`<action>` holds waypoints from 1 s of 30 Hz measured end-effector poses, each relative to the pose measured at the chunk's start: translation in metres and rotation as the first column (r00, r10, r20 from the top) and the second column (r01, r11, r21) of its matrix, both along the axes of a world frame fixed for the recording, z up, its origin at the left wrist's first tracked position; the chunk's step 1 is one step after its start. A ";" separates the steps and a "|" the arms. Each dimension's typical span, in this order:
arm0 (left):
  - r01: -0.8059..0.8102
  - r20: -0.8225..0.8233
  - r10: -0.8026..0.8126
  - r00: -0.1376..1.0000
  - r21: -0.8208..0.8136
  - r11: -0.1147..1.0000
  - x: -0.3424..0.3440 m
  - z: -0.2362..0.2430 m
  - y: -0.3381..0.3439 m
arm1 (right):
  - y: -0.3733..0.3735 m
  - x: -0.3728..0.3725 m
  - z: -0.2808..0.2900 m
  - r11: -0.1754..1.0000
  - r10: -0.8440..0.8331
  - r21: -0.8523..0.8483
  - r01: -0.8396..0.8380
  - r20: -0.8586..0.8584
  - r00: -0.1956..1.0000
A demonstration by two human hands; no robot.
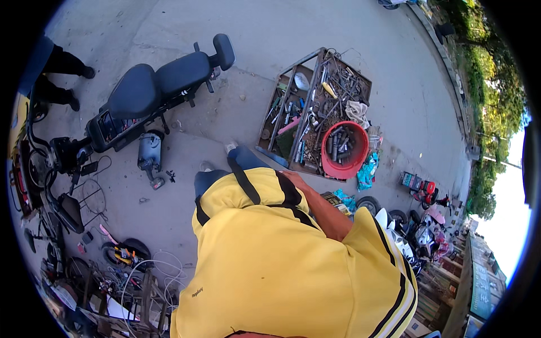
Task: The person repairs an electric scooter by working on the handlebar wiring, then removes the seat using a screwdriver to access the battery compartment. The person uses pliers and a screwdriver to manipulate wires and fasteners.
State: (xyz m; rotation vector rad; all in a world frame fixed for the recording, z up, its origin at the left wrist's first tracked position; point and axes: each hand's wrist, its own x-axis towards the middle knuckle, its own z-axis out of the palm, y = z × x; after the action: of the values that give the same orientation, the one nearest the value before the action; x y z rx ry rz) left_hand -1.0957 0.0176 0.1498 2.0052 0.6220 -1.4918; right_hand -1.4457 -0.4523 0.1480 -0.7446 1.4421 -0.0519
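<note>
My right hand [291,179] rests at the waist of my yellow shirt [270,259], beside its black trim. Its fingers are mostly hidden against the cloth. My left hand is out of view. Just beyond the right hand stands a low metal tool tray [307,121] on the ground, full of wrenches, sockets and other greasy tools. A yellow-handled tool [329,90] and a crumpled pale rag [357,112] lie in it. On its near right corner sits a red bucket [365,147] holding dark metal cylinders, with a turquoise wrapper [367,170] beside it.
An electric scooter [132,93] stands at left, with a grey machine [150,151] on the ground beside it. A person's dark-trousered legs [63,62] are at far left. Parked motorcycles [422,231] line the right. Clutter and a pale hose [163,262] fill the lower left.
</note>
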 end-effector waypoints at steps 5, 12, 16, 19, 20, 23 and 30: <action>0.195 0.014 -0.195 0.981 -0.060 0.979 0.078 -0.022 -0.030 | 0.177 -0.039 0.002 0.959 -0.283 -0.009 0.282 -0.035 0.959; 0.353 0.065 -0.348 0.935 -0.117 0.928 0.128 -0.027 -0.071 | 0.233 -0.048 0.021 0.534 -0.844 -0.060 0.844 -0.108 0.526; 0.427 0.071 -0.421 0.904 -0.128 0.895 0.134 -0.022 -0.085 | 0.148 -0.128 0.015 0.504 -0.854 -0.458 0.732 -0.141 0.501; 0.451 0.101 -0.441 0.892 -0.118 0.885 0.135 -0.014 -0.088 | 0.049 -0.179 0.026 0.454 -0.853 -0.796 0.400 -0.258 0.455; 0.465 0.105 -0.455 0.884 -0.113 0.878 0.136 -0.012 -0.092 | 0.026 -0.197 0.032 0.419 -0.871 -0.842 0.341 -0.265 0.415; 0.501 0.119 -0.490 0.863 -0.092 0.860 0.138 -0.005 -0.098 | -0.028 -0.240 0.032 0.441 -0.784 -0.798 0.411 -0.119 0.609; 0.580 0.171 -0.568 0.805 -0.022 0.815 0.150 0.015 -0.138 | -0.049 -0.220 0.005 0.527 -0.669 -0.680 0.509 0.037 0.743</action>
State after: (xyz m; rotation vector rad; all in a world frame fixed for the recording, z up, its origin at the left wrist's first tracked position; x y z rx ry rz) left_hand -0.9461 -0.1208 0.1649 2.3465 -0.1387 -1.6216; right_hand -1.6659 -0.5014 0.1530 -0.7876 1.8791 -1.1129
